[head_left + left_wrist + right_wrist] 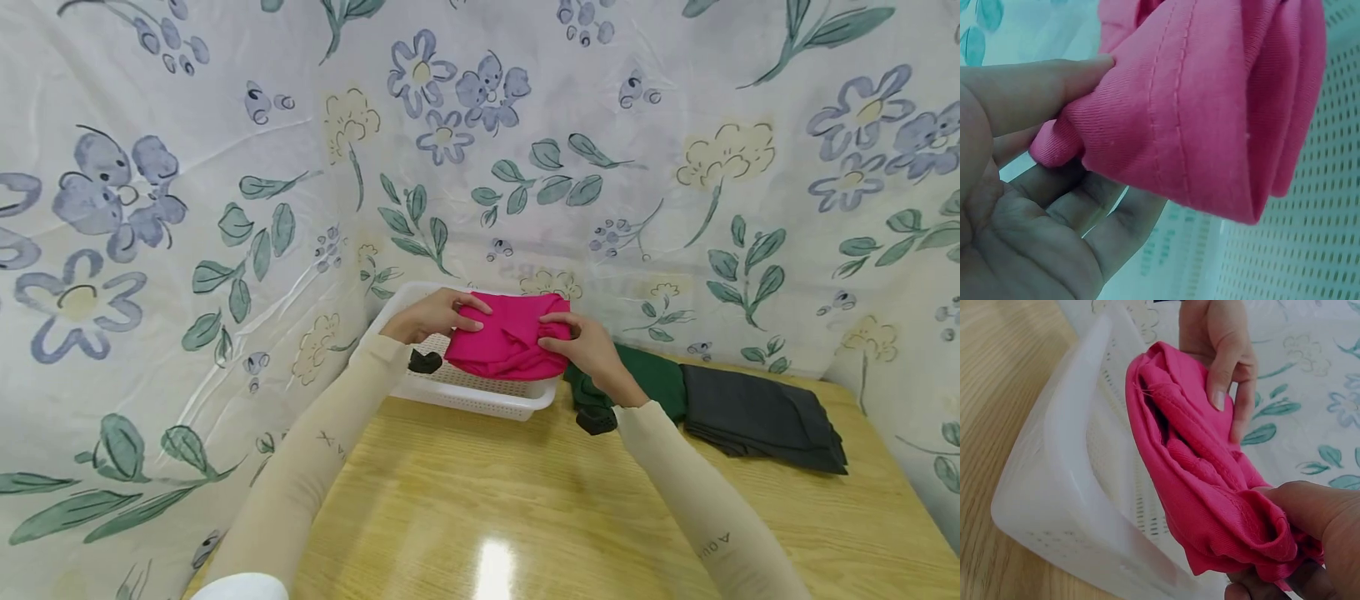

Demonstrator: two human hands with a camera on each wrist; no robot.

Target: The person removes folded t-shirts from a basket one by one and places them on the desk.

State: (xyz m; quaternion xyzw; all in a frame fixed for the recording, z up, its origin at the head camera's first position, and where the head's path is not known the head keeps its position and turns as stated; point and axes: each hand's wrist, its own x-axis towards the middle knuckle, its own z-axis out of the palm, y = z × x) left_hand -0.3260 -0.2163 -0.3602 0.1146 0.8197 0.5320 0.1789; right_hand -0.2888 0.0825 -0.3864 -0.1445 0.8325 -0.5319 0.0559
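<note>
A folded bundle of bright pink cloth (510, 337) with stitched hems is held up over a white plastic basket (480, 404). My left hand (435, 315) grips its left end, thumb on one face and fingers on the other, as the left wrist view shows on the stitched cloth (1166, 119). At the opposite end my right hand (588, 346) pinches the bundle between thumb and fingers. In the right wrist view the loose folds of the cloth (1191, 462) face the camera, and the basket's rim (1079, 462) lies below and beside it.
Right of the basket, a dark green folded cloth (648, 379) lies on the wooden table (465, 492), partly behind my right hand. Beside it lies a dark grey folded cloth (757, 417). A flower-printed sheet (525, 167) hangs behind and to the left.
</note>
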